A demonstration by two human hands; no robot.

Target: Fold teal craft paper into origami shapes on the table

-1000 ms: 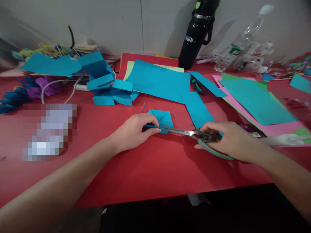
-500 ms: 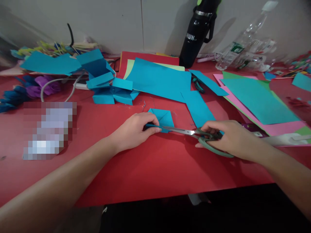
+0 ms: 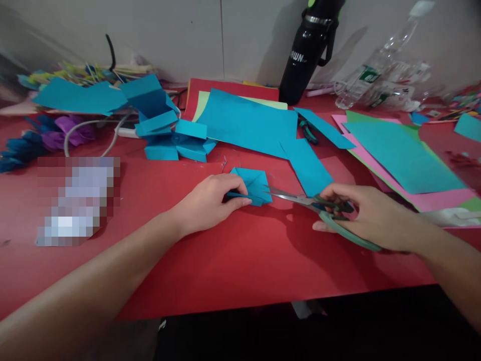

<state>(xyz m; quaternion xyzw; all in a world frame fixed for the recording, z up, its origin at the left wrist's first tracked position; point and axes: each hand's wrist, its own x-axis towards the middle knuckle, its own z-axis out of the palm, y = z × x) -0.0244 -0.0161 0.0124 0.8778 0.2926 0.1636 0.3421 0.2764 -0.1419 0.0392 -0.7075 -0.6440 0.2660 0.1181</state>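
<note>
Between the thumb and fingers of my left hand (image 3: 216, 203) is a small folded piece of blue paper (image 3: 259, 183), its creases showing on the side that faces up. My right hand (image 3: 370, 213) grips scissors (image 3: 338, 225) with green handles. Their blades point left, slightly parted, with the tips close to the right edge of the folded paper; whether they touch it I cannot tell. My left palm hides part of the paper. Just behind the scissors lies a blue paper strip (image 3: 308, 168).
Folded blue paper boxes (image 3: 161, 125) stand at the back left, beside a large blue sheet (image 3: 248, 123). A black bottle (image 3: 304, 60) and a clear plastic bottle (image 3: 364, 77) lean by the wall. Coloured sheets (image 3: 406, 155) lie at right; a blurred-out object (image 3: 78, 200) is at left.
My right hand has drawn the scissors to the right, so the blades have come away from my left fingertips. My left hand stays in place with the paper.
</note>
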